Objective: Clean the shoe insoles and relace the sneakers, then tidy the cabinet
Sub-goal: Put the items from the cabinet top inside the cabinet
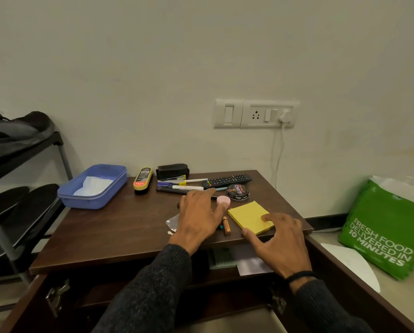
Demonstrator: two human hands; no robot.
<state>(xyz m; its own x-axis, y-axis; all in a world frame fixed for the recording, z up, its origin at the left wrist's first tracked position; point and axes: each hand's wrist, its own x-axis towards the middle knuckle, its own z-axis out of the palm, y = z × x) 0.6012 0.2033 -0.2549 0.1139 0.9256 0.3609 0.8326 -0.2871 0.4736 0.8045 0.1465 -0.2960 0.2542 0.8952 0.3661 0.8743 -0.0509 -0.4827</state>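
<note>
Pad of yellow sticky notes (250, 218) lies under your right hand (279, 243), fingers spread, w/ fingertips on its near corner. It's light, slightly floppy; probably best pinched by the edges. Left hand (198, 217) rests flat, relaxed, just left of it, gripping nothing.

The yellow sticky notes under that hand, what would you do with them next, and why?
Probably close the right hand around the yellow sticky notes and lift them off. Its fingertips already rest on the pad at the cabinet top's front corner, and the doors below stand open.
</note>
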